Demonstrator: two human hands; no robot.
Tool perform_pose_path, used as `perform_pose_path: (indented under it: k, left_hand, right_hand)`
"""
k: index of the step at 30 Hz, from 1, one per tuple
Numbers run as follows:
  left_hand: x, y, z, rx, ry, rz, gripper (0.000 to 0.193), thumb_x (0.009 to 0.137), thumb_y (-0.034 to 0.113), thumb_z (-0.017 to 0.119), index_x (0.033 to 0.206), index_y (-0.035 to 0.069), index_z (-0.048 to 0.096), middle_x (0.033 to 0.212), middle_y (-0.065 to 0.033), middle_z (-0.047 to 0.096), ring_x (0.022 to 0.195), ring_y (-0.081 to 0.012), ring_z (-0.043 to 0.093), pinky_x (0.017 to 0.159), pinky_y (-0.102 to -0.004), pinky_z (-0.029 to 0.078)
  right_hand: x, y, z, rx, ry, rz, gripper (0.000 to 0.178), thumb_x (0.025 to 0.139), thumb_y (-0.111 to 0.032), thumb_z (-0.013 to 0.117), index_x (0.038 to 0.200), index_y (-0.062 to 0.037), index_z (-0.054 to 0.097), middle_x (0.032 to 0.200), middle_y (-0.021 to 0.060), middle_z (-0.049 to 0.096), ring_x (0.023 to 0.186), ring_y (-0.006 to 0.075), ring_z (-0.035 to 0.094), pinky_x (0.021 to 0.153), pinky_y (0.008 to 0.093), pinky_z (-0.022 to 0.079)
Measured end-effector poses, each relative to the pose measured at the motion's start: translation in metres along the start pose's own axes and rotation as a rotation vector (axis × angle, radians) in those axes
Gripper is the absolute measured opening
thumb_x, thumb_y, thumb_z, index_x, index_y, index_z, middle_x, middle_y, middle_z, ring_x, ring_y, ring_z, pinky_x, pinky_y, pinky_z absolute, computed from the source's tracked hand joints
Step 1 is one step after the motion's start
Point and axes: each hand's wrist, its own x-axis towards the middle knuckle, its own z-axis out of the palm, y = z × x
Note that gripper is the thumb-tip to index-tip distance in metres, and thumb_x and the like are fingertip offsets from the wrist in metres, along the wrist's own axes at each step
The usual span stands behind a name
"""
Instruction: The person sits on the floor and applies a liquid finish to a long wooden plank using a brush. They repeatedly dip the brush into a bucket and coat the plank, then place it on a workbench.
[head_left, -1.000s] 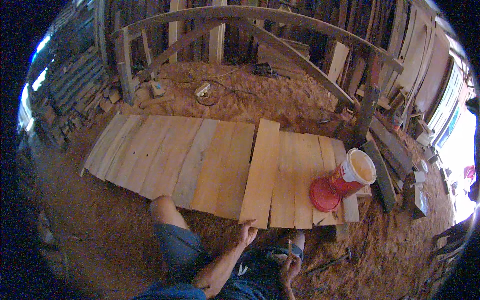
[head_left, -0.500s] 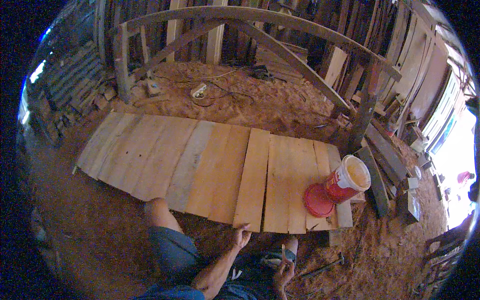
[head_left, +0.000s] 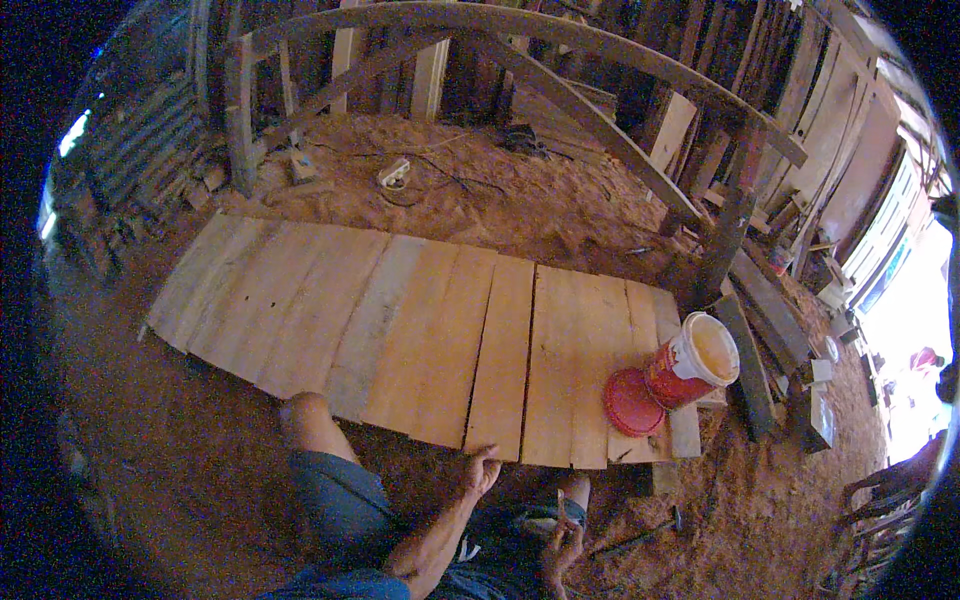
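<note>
Pale wooden boards (head_left: 410, 320) lie side by side in a long row before me, their gaps uneven. My left hand (head_left: 484, 472) is closed at the near end of one board (head_left: 498, 370), fingers curled against its edge. Lower and to the right, my right hand (head_left: 563, 545) is closed around a thin, light-coloured, stick-like thing (head_left: 562, 506) that points upward; its exact kind is unclear. Toward the right end of the row stands a red container (head_left: 634, 402), with a white-rimmed red bucket (head_left: 690, 362) tilted beside it, yellowish inside.
A hammer-like tool (head_left: 640, 536) lies on the reddish dirt by my right knee. Beyond the boards stands a wooden frame (head_left: 600, 150) with slanting braces. A white power strip (head_left: 394, 174) and cables lie on the ground there. Timber offcuts (head_left: 770, 330) are heaped at the right.
My right hand and the thin thing in it have shifted slightly left. My left hand stays at the same board end. The whole view has moved a little.
</note>
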Motion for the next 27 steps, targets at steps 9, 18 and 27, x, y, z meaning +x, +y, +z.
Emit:
perform_pose_path:
  k: [9, 18, 27]
  left_hand:
    - [0.021, 0.001, -0.012, 0.067, -0.101, -0.053, 0.017, 0.081, -0.003, 0.070, 0.093, 0.009, 0.065, 0.088, -0.0016, 0.066, 0.081, -0.0144, 0.064, 0.070, -0.0277, 0.054]
    - [0.046, -0.011, -0.022, 0.056, -0.116, 0.185, 0.027, 0.078, -0.005, 0.070, 0.100, 0.008, 0.063, 0.094, -0.0023, 0.066, 0.091, -0.0174, 0.065, 0.083, -0.0297, 0.056]
    - [0.030, -0.007, -0.010, -0.148, 0.093, 0.013, 0.042, 0.076, -0.012, 0.067, 0.112, 0.008, 0.060, 0.112, -0.0039, 0.065, 0.104, -0.0191, 0.062, 0.095, -0.0325, 0.053]
  right_hand:
    - [0.001, -0.010, 0.001, -0.016, 0.014, 0.009, 0.022, 0.095, -0.020, 0.058, 0.096, 0.0020, 0.061, 0.081, 0.0128, 0.065, 0.076, 0.0244, 0.058, 0.072, 0.0367, 0.047]
    - [0.002, -0.007, 0.004, -0.018, -0.009, 0.018, 0.019, 0.095, -0.019, 0.059, 0.098, -0.0016, 0.063, 0.086, 0.0143, 0.067, 0.080, 0.0238, 0.060, 0.076, 0.0367, 0.049]
    - [0.004, -0.019, 0.002, -0.017, -0.012, 0.026, 0.020, 0.095, -0.020, 0.060, 0.100, -0.0005, 0.063, 0.092, 0.0124, 0.067, 0.086, 0.0256, 0.062, 0.080, 0.0377, 0.049]
